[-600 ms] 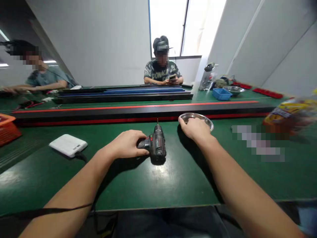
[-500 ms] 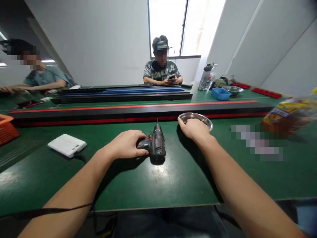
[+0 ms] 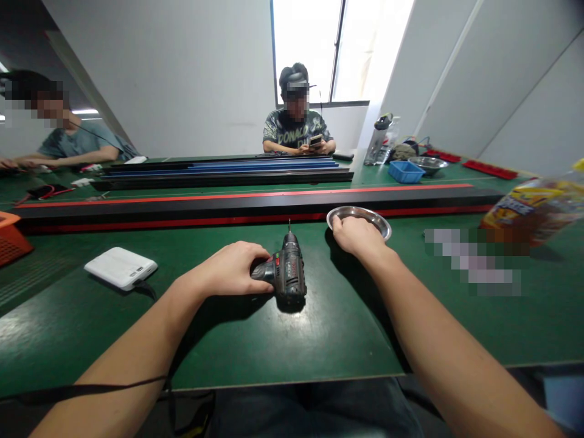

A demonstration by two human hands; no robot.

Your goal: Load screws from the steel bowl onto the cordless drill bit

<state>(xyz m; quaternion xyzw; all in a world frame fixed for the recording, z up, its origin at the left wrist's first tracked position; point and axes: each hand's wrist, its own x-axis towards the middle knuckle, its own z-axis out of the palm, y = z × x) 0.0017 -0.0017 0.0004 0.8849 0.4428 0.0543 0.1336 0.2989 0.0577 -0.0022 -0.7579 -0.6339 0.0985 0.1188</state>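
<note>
My left hand (image 3: 232, 267) is wrapped round the grip of a dark cordless drill (image 3: 292, 277). The drill lies on its side on the green table, its thin bit pointing away from me. To the right, a shallow round metal dish (image 3: 382, 220) stands by the long black and red bar (image 3: 228, 213). My right hand (image 3: 360, 236) reaches into this dish, with thumb and fingers drawn together inside it. Whatever the fingertips touch is hidden behind the hand.
A white power bank (image 3: 121, 267) with a black cable lies left, near an orange basket (image 3: 13, 240). Long dark and blue strips (image 3: 228, 173) lie at the back. A blue tray (image 3: 406, 172) and a snack bag (image 3: 529, 213) are right. Two people sit beyond and to the left.
My right thumb has moved from the dish's rim to inside it, closer to the fingers. The left hand stays on the drill, whose rear end sits slightly nearer me.
</note>
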